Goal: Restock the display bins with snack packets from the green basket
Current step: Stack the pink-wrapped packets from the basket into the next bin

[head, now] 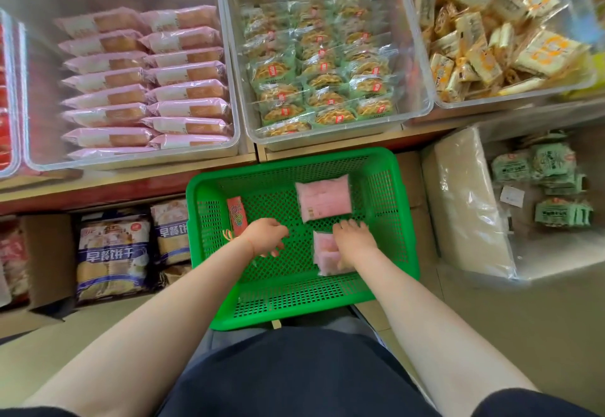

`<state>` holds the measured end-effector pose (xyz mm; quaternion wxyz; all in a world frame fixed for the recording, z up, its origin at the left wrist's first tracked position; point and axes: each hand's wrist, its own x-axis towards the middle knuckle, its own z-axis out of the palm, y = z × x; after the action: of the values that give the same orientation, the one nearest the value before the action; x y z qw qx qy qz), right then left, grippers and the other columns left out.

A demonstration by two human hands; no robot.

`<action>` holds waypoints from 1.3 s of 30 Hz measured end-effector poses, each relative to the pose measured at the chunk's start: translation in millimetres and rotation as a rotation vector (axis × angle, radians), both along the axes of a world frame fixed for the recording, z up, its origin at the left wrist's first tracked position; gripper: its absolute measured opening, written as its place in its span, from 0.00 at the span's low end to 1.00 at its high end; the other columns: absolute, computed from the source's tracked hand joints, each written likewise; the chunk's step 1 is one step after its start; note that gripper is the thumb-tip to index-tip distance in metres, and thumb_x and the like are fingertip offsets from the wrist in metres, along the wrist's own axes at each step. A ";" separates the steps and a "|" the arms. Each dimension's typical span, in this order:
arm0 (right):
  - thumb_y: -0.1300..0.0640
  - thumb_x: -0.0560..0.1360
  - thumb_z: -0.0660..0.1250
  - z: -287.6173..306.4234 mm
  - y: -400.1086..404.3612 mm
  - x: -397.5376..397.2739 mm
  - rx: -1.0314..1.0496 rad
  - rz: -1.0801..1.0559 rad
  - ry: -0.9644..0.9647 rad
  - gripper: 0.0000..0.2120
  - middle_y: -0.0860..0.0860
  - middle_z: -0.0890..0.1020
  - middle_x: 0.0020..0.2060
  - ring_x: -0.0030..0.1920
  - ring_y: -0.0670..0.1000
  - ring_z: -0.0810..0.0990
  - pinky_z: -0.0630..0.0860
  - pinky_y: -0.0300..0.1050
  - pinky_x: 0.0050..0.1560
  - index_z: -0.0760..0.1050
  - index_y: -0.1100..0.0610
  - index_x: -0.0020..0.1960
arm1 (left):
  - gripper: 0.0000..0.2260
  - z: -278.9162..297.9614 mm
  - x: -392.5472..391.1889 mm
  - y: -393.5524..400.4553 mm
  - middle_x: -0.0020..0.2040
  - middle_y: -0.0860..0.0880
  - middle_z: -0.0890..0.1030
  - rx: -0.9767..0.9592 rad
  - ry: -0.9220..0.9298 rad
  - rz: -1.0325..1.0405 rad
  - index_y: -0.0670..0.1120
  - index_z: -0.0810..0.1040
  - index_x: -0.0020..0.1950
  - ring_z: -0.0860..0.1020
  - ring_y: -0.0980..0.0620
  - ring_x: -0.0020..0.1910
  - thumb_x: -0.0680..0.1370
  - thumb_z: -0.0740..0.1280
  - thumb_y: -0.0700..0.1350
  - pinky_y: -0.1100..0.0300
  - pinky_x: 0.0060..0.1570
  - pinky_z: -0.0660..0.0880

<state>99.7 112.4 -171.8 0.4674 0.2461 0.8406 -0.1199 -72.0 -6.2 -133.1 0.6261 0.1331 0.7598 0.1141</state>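
A soft pink plastic snack packet lay on the floor of the green perforated plastic basket, near its right-hand wall, its long axis running toward and away from the person. The right hand rested directly on it, fingers curled over its far edge, apparently gripping it, though the blur left the hold uncertain. The left hand hovered just beside it to the left, fingers loosely curled and holding nothing. A 2nd, larger pink packet lay flat just beyond the right hand, and a narrow red packet leaned against the basket's left wall, nearer the left hand. Straight ahead and to the left, on the shelf above, stood the clear plastic display bin with 2 neat columns of matching pink packets. The clear bin of green-wrapped biscuits stood directly beyond the basket. Judging from this, nothing blocked a lift up and leftward.
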 end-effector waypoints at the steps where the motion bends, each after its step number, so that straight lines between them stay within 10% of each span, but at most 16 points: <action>1: 0.50 0.66 0.77 0.1 -2.3 -0.2 -0.023 -0.025 0.013 0.40 0.57 0.74 0.66 0.66 0.58 0.72 0.63 0.57 0.71 0.63 0.59 0.71 | 0.10 -0.6 -1.0 -2.8 0.46 0.43 0.80 -0.001 -0.006 0.025 0.41 0.75 0.58 0.76 0.51 0.29 0.81 0.60 0.43 0.66 0.23 0.65; 8: 0.42 0.67 0.76 20.1 -5.0 -18.9 -0.271 -0.730 0.295 0.38 0.52 0.77 0.61 0.57 0.55 0.77 0.73 0.48 0.50 0.66 0.57 0.70 | 0.16 -8.1 -7.8 -20.6 0.48 0.43 0.78 0.026 -0.045 0.344 0.38 0.74 0.64 0.77 0.48 0.37 0.81 0.63 0.47 0.62 0.32 0.69; 13: 0.45 0.71 0.75 30.2 -24.6 -48.9 -0.624 -1.308 0.599 0.24 0.50 0.82 0.59 0.56 0.52 0.81 0.79 0.51 0.58 0.74 0.52 0.63 | 0.31 -3.6 -11.9 -32.1 0.63 0.43 0.80 0.250 -0.367 0.621 0.46 0.72 0.69 0.79 0.38 0.60 0.72 0.69 0.62 0.44 0.60 0.75; 17: 0.34 0.78 0.59 34.7 -23.8 -63.7 -0.671 -1.382 0.524 0.27 0.52 0.86 0.50 0.51 0.53 0.84 0.80 0.49 0.54 0.81 0.55 0.56 | 0.29 -4.4 -22.6 -34.9 0.59 0.38 0.82 0.324 -0.490 0.839 0.40 0.72 0.69 0.81 0.38 0.58 0.71 0.76 0.49 0.40 0.59 0.77; 26: 0.54 0.81 0.62 2.1 4.4 -51.3 -0.686 -2.431 0.481 0.23 0.65 0.71 0.65 0.69 0.60 0.70 0.70 0.56 0.69 0.62 0.62 0.73 | 0.35 -19.3 -32.5 -53.8 0.58 0.39 0.83 0.198 -0.423 0.933 0.42 0.73 0.67 0.82 0.38 0.56 0.65 0.80 0.54 0.38 0.58 0.77; 31: 0.51 0.78 0.67 -7.2 10.5 -59.3 -0.629 -2.479 0.450 0.16 0.54 0.76 0.47 0.52 0.52 0.77 0.72 0.48 0.62 0.70 0.58 0.62 | 0.27 -17.0 -31.7 -61.4 0.60 0.37 0.81 0.159 -0.417 0.966 0.41 0.74 0.66 0.80 0.37 0.59 0.72 0.76 0.51 0.36 0.62 0.74; 39: 0.63 0.79 0.65 10.1 6.9 -63.8 -0.758 -2.270 0.612 0.11 0.64 0.77 0.62 0.62 0.61 0.77 0.75 0.57 0.61 0.72 0.62 0.61 | 0.21 -5.9 -38.4 -65.6 0.52 0.42 0.85 0.175 -0.117 0.905 0.42 0.78 0.61 0.83 0.42 0.50 0.73 0.75 0.52 0.46 0.55 0.80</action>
<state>35.9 119.4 -161.7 -0.0752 0.6469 0.1379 -0.7462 -110.4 -71.8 -139.0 0.5414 -0.1662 0.6924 0.4471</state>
